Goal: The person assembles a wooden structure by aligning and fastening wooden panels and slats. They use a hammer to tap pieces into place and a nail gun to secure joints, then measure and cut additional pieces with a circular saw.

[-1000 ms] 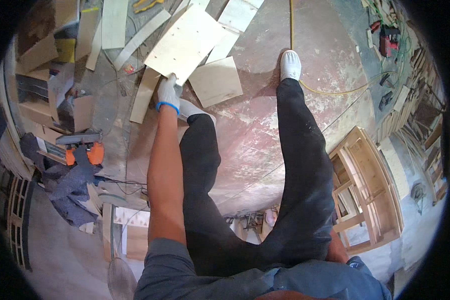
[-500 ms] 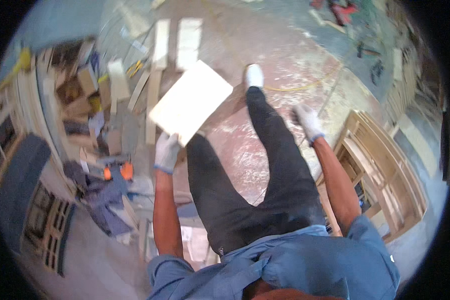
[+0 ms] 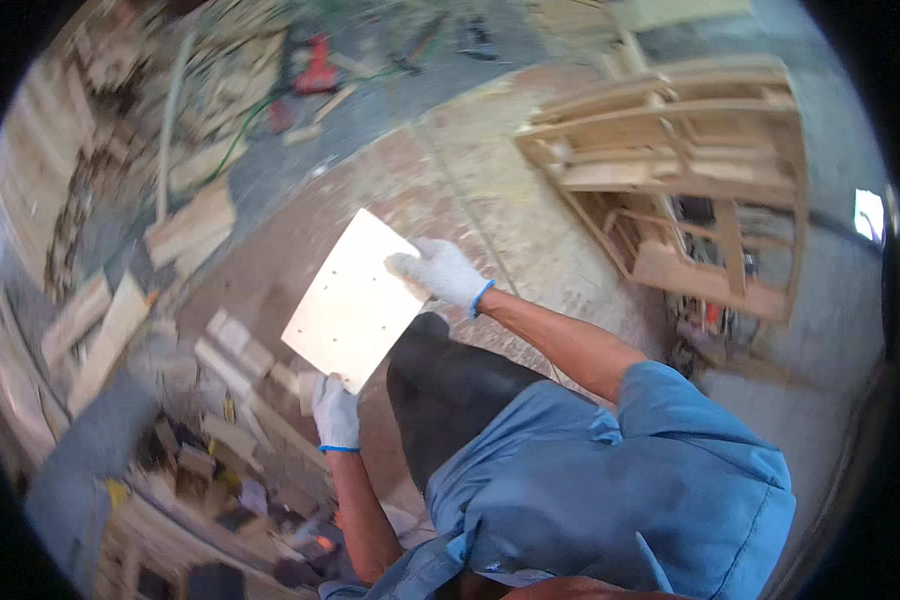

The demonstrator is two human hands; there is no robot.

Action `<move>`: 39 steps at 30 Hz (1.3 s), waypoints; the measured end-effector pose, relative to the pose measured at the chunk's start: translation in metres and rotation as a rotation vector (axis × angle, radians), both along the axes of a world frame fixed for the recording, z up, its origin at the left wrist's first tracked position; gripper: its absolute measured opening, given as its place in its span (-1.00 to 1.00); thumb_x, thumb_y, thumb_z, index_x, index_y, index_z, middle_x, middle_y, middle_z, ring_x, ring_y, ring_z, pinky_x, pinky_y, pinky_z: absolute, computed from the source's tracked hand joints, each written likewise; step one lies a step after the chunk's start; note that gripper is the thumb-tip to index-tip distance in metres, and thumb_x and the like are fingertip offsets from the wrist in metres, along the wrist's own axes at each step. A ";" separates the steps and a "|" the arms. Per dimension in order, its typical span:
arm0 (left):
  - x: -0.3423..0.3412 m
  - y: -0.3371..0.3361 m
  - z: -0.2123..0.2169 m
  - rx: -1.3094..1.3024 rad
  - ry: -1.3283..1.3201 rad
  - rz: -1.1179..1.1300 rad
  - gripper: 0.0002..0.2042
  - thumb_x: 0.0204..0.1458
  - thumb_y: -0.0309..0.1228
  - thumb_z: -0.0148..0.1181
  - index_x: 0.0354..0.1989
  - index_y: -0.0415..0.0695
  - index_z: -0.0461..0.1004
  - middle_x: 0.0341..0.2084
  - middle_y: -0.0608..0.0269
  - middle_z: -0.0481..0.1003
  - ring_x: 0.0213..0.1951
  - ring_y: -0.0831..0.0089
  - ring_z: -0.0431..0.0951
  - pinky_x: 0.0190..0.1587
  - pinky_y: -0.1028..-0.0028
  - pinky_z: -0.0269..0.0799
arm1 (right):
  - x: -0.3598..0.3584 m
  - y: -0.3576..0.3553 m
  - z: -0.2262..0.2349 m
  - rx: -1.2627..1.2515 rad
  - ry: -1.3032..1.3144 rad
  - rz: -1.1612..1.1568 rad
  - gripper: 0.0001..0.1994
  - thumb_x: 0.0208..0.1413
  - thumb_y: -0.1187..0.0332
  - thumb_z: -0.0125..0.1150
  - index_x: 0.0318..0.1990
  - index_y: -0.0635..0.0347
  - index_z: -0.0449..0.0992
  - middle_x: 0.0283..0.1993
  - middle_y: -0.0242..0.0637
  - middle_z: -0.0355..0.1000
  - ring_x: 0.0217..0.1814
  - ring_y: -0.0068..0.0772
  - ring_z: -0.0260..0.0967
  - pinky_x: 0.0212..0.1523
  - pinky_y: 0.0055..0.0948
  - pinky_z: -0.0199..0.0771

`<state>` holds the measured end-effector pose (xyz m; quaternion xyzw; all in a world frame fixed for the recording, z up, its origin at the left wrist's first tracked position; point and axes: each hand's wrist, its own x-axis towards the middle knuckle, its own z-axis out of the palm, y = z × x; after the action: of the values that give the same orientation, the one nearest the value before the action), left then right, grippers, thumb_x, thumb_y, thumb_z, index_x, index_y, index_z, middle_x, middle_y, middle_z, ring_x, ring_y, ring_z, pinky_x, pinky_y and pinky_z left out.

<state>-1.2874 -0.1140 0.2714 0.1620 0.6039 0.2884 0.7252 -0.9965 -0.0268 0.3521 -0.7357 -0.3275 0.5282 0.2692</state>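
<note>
A pale rectangular board (image 3: pixel 348 305) with several small dark spots or holes hangs in front of me, tilted. My left hand (image 3: pixel 336 412), in a white glove with a blue cuff, grips its lower corner. At the board's upper right edge, my right hand (image 3: pixel 448 274), gloved the same way, is closed on it with the thumb lying over the face. The fingers of both hands are partly hidden behind the board.
A wooden frame structure (image 3: pixel 670 170) stands at the right. Scrap wood and loose boards (image 3: pixel 192 225) lie at the left, with a red tool (image 3: pixel 316 68) farther off. More offcuts (image 3: pixel 200 460) clutter the lower left. A green cable (image 3: pixel 245 130) crosses the floor.
My view has swung to the right. My right hand has come up from beside my leg and taken hold of the board, which my left hand still grips.
</note>
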 end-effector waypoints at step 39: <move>0.864 0.169 0.116 -0.212 -0.838 -0.456 -0.57 0.24 -0.24 0.05 0.16 -0.31 0.37 0.02 0.06 0.50 0.01 0.24 0.54 0.12 0.28 0.45 | 0.531 -0.080 0.179 0.079 -0.429 -0.693 -0.61 0.16 0.15 0.24 -0.02 0.30 0.49 -0.20 0.01 0.58 -0.14 -0.10 0.58 -0.13 -0.27 0.53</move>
<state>-0.4236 0.0554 0.3876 0.0854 0.2352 0.0996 0.9630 -0.4659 -0.1073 0.5316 -0.8850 -0.1290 0.2280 0.3848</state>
